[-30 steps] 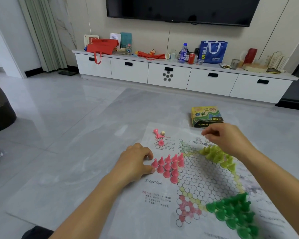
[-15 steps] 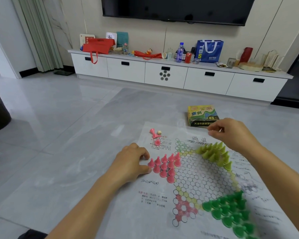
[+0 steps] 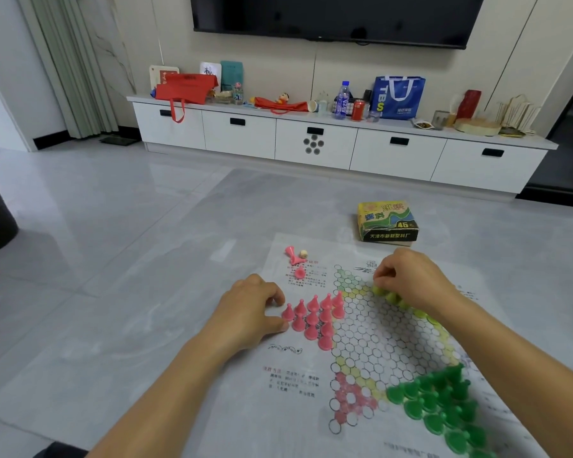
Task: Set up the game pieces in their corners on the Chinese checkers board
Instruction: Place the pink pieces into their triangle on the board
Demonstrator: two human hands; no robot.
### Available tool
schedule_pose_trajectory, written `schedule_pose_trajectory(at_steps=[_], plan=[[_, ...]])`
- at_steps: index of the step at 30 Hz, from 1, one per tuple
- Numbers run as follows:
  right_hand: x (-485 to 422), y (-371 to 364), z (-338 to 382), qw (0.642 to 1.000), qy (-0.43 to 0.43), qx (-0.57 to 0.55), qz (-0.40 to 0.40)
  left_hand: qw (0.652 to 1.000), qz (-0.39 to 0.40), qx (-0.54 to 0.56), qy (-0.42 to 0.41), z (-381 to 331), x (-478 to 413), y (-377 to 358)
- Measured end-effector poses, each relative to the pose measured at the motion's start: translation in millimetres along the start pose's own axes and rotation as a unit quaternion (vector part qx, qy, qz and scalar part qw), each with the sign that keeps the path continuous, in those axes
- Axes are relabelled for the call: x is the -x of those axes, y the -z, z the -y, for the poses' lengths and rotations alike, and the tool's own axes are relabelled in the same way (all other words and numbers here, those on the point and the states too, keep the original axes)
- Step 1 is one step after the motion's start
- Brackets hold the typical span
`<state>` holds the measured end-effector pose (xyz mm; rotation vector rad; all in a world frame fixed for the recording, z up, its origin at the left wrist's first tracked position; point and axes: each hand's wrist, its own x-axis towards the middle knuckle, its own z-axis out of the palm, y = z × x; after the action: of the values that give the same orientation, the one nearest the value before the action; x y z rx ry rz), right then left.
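Observation:
A paper Chinese checkers board (image 3: 377, 342) lies on the floor. Pink pieces (image 3: 315, 317) stand in a triangle in its left corner. My left hand (image 3: 248, 312) sits at that triangle's tip, thumb and forefinger pinching the outermost pink piece (image 3: 287, 314). Dark green pieces (image 3: 437, 404) fill the near right corner. Yellow-green pieces (image 3: 392, 296) stand in the far right corner, mostly hidden under my right hand (image 3: 411, 279), whose curled fingers pinch one at the group's left end. Three loose pink pieces (image 3: 293, 256) lie on the sheet's far left.
The game's cardboard box (image 3: 387, 223) stands beyond the board. A small beige bead (image 3: 303, 253) lies by the loose pink pieces. A red-printed corner (image 3: 348, 398) near me holds no pieces. A white TV cabinet (image 3: 311, 143) runs along the far wall.
My right hand has come down and left from near the box onto the yellow-green pieces. My left hand has stayed at the pink triangle's tip.

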<state>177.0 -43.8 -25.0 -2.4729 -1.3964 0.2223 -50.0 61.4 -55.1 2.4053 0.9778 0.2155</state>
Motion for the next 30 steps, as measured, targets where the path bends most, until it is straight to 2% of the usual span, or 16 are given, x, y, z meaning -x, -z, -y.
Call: schedule_pose_trajectory(at_steps=[4,7,11,15,18,23,27,30], plan=[[-0.1,1.9,-1.0,1.000,0.002,-0.014,0.014,1.000,-0.001,0.002,0.001,-0.6,1.2,0.8],[2.1,8.8,2.5,0.998,0.006,-0.068,0.001,1.000,0.001,-0.003,0.001,-2.1,1.9,1.4],[-3.2,6.1,23.4,0.994,0.084,-0.065,-0.031,1.000,0.001,-0.002,0.002,-2.4,2.5,1.7],[-17.9,-16.5,55.1,0.988,0.142,-0.050,0.026,1.000,0.002,0.000,0.003,-2.0,3.0,2.1],[-33.1,-30.6,68.4,0.991,0.100,-0.075,0.054,1.000,-0.001,-0.006,-0.002,-2.0,2.1,2.6],[-54.1,-38.6,80.2,0.995,0.017,-0.056,0.080,1.000,-0.002,-0.010,-0.004,-1.4,0.3,2.0],[-56.5,-39.8,86.0,0.991,0.005,-0.073,0.109,1.000,-0.005,-0.003,-0.010,-0.8,1.1,1.6],[-50.9,-38.1,81.5,0.990,0.024,-0.092,0.100,1.000,-0.008,-0.005,-0.009,-0.9,0.9,1.7]])
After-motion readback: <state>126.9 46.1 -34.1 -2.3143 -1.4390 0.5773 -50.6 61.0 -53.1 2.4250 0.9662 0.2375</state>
